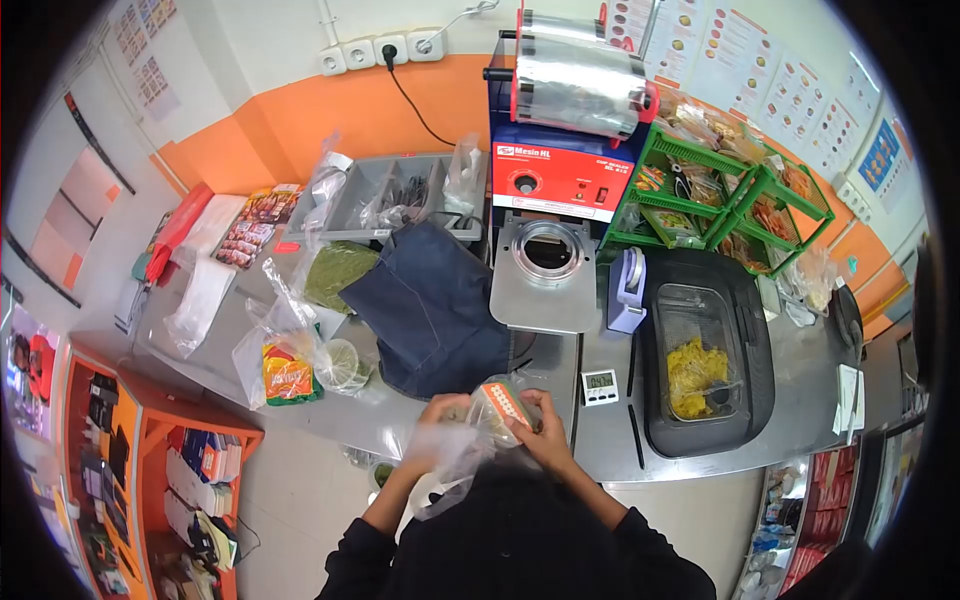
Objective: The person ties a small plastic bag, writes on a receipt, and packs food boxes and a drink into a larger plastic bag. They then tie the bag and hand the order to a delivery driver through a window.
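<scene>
Close to my body, at the front edge of the steel table, my right hand (543, 436) grips a small packet with an orange-and-white label (505, 402). A clear plastic bag (458, 446) spreads around the packet and hangs down toward my chest. My left hand (436, 418) pinches the bag on its left side, partly smeared by motion. Just beyond both hands lies a dark blue folded cloth (428, 305). To the left are a clear plastic cup (345, 366) and a yellow-and-red packet (289, 375) in clear plastic.
A red-and-blue cup sealer (555, 180) stands at the back. Right of it are a lilac tape dispenser (626, 290), a small digital timer (600, 387) and a black bin (757, 350) holding yellow food. Green racks (690, 195) and a grey divided tray (365, 190) line the wall.
</scene>
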Available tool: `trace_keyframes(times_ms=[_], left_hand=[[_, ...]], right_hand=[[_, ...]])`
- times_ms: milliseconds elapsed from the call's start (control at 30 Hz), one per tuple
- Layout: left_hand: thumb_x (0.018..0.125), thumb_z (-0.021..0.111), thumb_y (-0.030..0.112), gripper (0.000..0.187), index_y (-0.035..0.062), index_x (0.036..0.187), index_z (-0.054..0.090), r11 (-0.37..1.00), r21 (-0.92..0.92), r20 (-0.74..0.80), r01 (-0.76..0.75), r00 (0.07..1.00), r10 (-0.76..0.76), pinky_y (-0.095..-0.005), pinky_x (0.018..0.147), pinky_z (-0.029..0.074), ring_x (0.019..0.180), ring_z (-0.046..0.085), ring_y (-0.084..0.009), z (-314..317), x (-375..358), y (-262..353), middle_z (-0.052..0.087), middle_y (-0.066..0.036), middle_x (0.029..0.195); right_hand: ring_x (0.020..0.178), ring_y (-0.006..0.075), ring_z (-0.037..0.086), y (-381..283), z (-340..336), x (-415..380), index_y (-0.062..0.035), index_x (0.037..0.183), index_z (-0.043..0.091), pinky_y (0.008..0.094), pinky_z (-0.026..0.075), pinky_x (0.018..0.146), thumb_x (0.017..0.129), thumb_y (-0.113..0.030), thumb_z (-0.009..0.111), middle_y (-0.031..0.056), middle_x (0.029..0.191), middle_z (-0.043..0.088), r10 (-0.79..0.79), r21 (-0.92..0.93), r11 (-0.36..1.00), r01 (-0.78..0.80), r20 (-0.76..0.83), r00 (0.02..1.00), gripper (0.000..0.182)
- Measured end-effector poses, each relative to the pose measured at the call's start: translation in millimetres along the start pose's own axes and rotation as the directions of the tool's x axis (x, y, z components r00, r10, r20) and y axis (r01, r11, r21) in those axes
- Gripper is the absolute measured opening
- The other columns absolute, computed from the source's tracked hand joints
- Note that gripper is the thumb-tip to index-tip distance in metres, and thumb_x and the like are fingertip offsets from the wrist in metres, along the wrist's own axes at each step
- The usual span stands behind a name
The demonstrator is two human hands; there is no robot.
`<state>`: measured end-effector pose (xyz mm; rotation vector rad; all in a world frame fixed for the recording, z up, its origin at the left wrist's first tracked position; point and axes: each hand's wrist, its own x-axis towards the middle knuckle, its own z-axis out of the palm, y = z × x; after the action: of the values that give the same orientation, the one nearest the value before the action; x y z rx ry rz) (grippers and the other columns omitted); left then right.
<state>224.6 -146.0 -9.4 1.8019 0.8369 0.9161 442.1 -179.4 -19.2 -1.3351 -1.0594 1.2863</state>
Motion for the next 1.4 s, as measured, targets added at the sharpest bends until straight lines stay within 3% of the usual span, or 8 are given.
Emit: trace_keyframes(times_ms=[100, 200, 533, 700, 800, 933, 1233, 1400], left_hand=[[0.067, 0.083, 0.035, 0.075, 0.0056, 0.126, 0.046, 0.963, -0.242, -0.219, 0.118, 0.960, -0.172, -0.0500, 0.110, 0.021, 0.113, 0.051, -0.0303, 4.2, -15.3, 21.7, 0.056, -0.013, 0.110], [0.064, 0.086, 0.031, 0.076, 0.0024, 0.124, 0.048, 0.828, 0.534, -0.255, 0.168, 0.966, -0.031, -0.0417, 0.106, 0.028, 0.103, 0.056, -0.0305, -6.4, -10.4, 56.9, 0.057, -0.014, 0.109], [0.071, 0.080, 0.020, 0.027, 0.0100, 0.092, 0.067, 0.980, 0.200, -0.751, 0.012, 0.644, 0.146, -0.0409, 0.089, 0.038, 0.093, 0.055, -0.0298, 7.5, -19.0, 64.5, 0.055, -0.014, 0.104], [0.071, 0.073, 0.014, 0.013, 0.0076, 0.080, 0.066, 0.664, 0.735, -0.249, -0.134, 0.859, 0.448, -0.0429, 0.091, 0.036, 0.109, 0.045, -0.0307, 26.5, 3.4, 56.8, 0.049, -0.016, 0.114], [0.070, 0.071, 0.017, 0.014, 0.0070, 0.079, 0.066, 0.966, 0.184, -0.470, -0.183, 0.847, 0.250, -0.0433, 0.091, 0.035, 0.109, 0.045, -0.0298, 5.1, -9.5, 50.2, 0.048, -0.016, 0.115], [0.066, 0.068, 0.019, 0.020, 0.0006, 0.073, 0.065, 0.841, -0.305, -0.592, -0.447, 0.781, 0.201, -0.0396, 0.088, 0.038, 0.101, 0.049, -0.0274, -37.8, -32.6, 62.8, 0.052, -0.016, 0.110], [0.065, 0.074, 0.014, 0.026, 0.0021, 0.087, 0.070, 0.915, -0.222, -0.224, -0.338, 0.931, 0.289, -0.0403, 0.083, 0.041, 0.075, 0.061, -0.0255, -65.6, -43.0, 97.8, 0.064, -0.009, 0.081], [0.068, 0.081, 0.014, 0.036, 0.0101, 0.101, 0.069, 0.969, 0.222, 0.032, -0.112, 0.994, 0.107, -0.0410, 0.089, 0.038, 0.071, 0.061, -0.0177, -61.1, -33.3, 137.9, 0.065, -0.003, 0.085]], right_hand=[[0.078, 0.0074, 0.055, 14.6, -9.3, 3.7, -0.0034, 0.111, 0.050, 0.0204, 0.046, 0.062, 0.088, -0.018, 0.067, 0.0058, 0.107, 0.054, -0.155, -0.218, 0.965, 0.146, -0.024, 0.988, 0.032], [0.079, 0.0072, 0.056, 33.8, -13.2, 9.7, -0.0014, 0.111, 0.051, 0.0204, 0.046, 0.066, 0.091, -0.015, 0.061, 0.0051, 0.104, 0.056, -0.124, -0.126, 0.985, 0.120, -0.019, 0.992, 0.026], [0.080, 0.0122, 0.062, 62.4, -35.6, 17.6, 0.0002, 0.110, 0.057, 0.0244, 0.050, 0.065, 0.089, -0.003, 0.052, 0.0062, 0.096, 0.063, 0.140, 0.062, 0.988, -0.140, -0.001, 0.990, 0.022], [0.070, 0.0080, 0.057, 48.7, -27.4, 15.6, -0.0020, 0.101, 0.061, 0.0235, 0.047, 0.059, 0.089, -0.003, 0.051, 0.0022, 0.085, 0.062, 0.043, 0.071, 0.997, -0.038, -0.074, 0.996, 0.016], [0.066, 0.0062, 0.053, 56.2, -36.7, 21.7, -0.0034, 0.096, 0.061, 0.0213, 0.044, 0.058, 0.090, -0.005, 0.052, -0.0009, 0.079, 0.059, 0.110, 0.148, 0.983, -0.105, -0.031, 0.993, 0.010], [0.063, 0.0057, 0.048, 44.6, -43.8, 28.7, -0.0037, 0.082, 0.063, 0.0216, 0.038, 0.058, 0.090, -0.011, 0.058, -0.0020, 0.071, 0.057, 0.058, -0.002, 0.998, -0.059, -0.135, 0.989, 0.012], [0.063, 0.0110, 0.055, 11.0, -72.4, 37.9, 0.0019, 0.084, 0.065, 0.0249, 0.044, 0.060, 0.088, -0.016, 0.063, 0.0056, 0.071, 0.063, 0.008, -0.522, 0.851, -0.057, -0.096, 0.995, 0.018], [0.086, 0.0211, 0.066, -150.3, -42.9, -1.7, -0.0030, 0.101, 0.064, 0.0319, 0.052, 0.072, 0.084, 0.000, 0.058, 0.0121, 0.090, 0.065, -0.442, -0.502, 0.791, 0.350, -0.075, 0.894, 0.018]])
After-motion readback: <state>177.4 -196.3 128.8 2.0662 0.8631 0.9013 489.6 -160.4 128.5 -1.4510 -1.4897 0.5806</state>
